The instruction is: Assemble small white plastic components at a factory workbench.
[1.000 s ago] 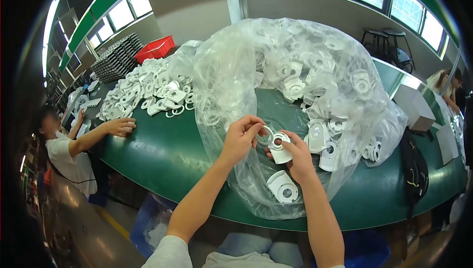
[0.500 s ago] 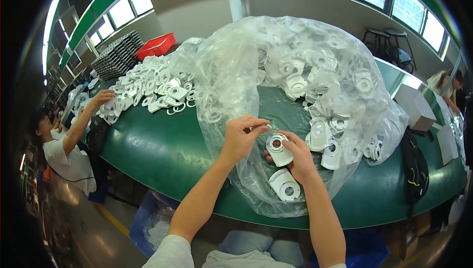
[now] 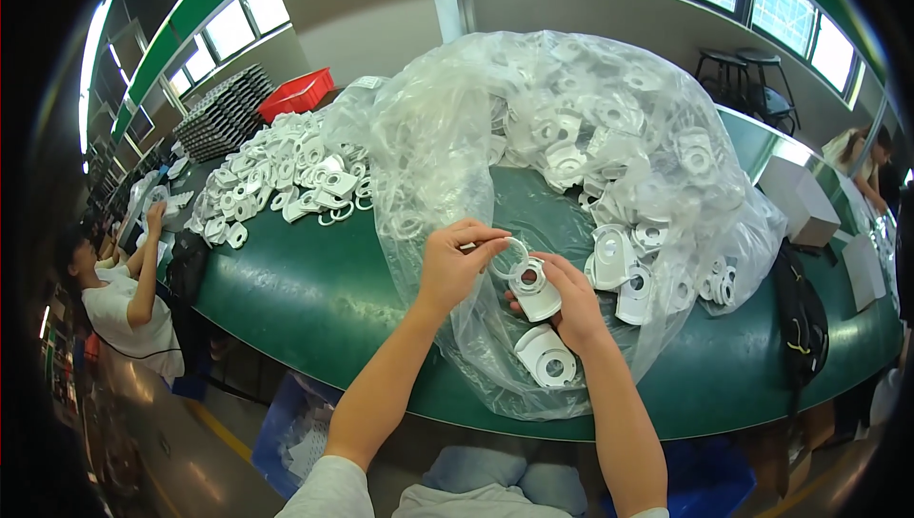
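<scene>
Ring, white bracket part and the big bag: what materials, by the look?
Ring in the left hand: clear, likely plastic; the table shows through it. White part in the right hand: opaque moulded plastic, smooth with a slight sheen. Bag: thin clear plastic film, crinkled and glossy.

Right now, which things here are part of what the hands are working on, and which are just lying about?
In hand:
- left hand pinching a clear ring
- right hand holding a white plastic part
- clear bag of white parts

Lying about:
- loose pile of white parts
- red crate
- white boxes
- black backpack
</scene>
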{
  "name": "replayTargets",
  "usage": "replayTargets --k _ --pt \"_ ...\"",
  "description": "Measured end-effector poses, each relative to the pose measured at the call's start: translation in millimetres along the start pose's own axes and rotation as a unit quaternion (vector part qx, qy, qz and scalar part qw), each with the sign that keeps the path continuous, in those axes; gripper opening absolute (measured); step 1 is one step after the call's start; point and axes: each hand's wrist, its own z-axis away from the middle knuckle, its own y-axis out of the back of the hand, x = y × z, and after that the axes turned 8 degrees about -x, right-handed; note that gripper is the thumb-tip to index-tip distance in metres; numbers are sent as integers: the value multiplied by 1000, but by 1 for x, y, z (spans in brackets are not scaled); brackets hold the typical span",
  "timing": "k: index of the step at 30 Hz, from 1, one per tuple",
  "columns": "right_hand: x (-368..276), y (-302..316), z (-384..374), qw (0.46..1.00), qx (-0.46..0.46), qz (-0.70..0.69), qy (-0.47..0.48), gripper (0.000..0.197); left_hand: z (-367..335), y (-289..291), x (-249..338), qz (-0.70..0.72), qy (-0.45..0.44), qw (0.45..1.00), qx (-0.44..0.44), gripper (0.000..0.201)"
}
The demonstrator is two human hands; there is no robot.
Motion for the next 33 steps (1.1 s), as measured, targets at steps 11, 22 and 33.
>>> replayTargets --k 11,22,33 --pt "1 1 0 1000 -2 -12 4 38 7 -17 -3 -24 -23 998 -47 10" --pt "-1 -1 2 1000 -4 -23 1 36 9 -25 -5 -13 -23 999 -34 11" --pt "-2 -5 3 999 -15 5 51 54 8 -24 -3 -11 -11 1000 -8 8"
